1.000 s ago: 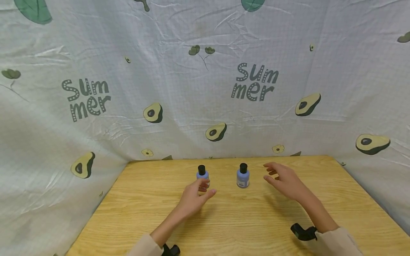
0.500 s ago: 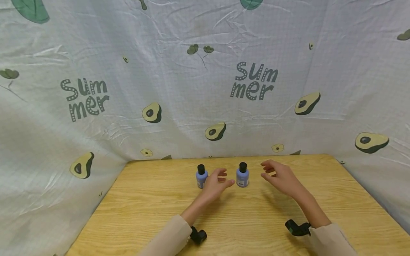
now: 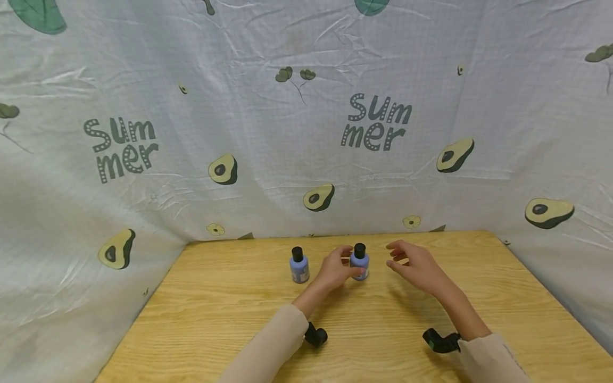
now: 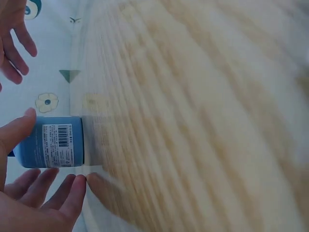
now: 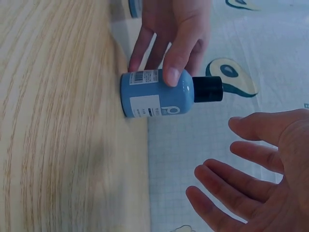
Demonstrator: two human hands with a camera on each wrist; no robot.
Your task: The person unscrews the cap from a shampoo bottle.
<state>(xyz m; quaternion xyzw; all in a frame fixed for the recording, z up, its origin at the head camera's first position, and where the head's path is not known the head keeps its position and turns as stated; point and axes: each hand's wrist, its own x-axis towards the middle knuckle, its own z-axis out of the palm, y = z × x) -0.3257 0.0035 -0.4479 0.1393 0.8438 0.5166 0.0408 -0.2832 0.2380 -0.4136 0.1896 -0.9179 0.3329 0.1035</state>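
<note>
Two blue bottles with black caps stand upright on the wooden table. The right-hand bottle [image 3: 359,259] is between the thumb and fingers of my left hand [image 3: 334,270], which reaches it from its left side. In the left wrist view the thumb lies right at one side of this bottle [image 4: 58,142], and a narrow gap shows between the bottle and the other fingers. The left-hand bottle [image 3: 299,270] stands beyond my left wrist, untouched. My right hand [image 3: 415,266] hovers to the right of the bottles, fingers loosely bent and holding nothing.
The wooden table [image 3: 230,314] ends at a pale cloth [image 3: 268,133] printed with avocados and lettering, which hangs behind it and along both sides. A black wrist camera [image 3: 316,336] sits under my left sleeve, another black wrist camera [image 3: 440,341] under the right.
My left hand has moved right, from in front of the left-hand bottle to around the right-hand one. Both bottles stay in place; my right hand has barely moved.
</note>
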